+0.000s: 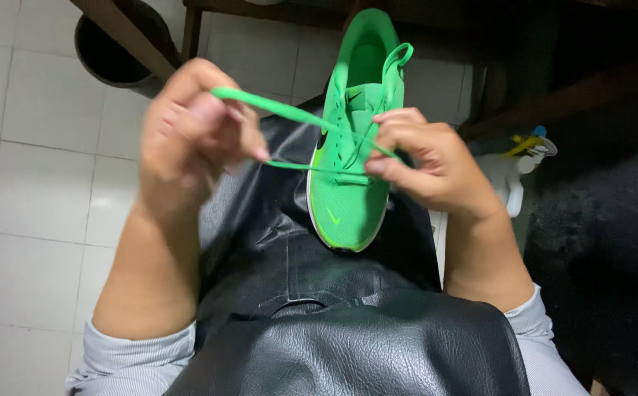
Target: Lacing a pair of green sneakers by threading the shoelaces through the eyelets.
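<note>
Shoe (352, 169), green, toe toward me, resting on a black leather apron (312, 293) over the lap; taken as the landmark. The green lace (275, 108) runs out from its eyelets to both hands.

Left hand (191, 136): left of the shoe and raised above it, fingers curled shut around the lace's long free end; the hand is blurred, so I cannot tell the exact pinch. Right hand (425, 158): touching the shoe's right edge at mid-lacing, thumb and forefinger closed on the lace where it crosses the tongue.

Risks, as I judge them: the shoe sits loose on slick leather, so an uneven pull from the left could twist it or slide it off the lap toward the tiled floor (33, 183). A slack pinch on the right could let the crossing loosen. A white bottle (510, 176) stands right of the shoe, apart from it.
</note>
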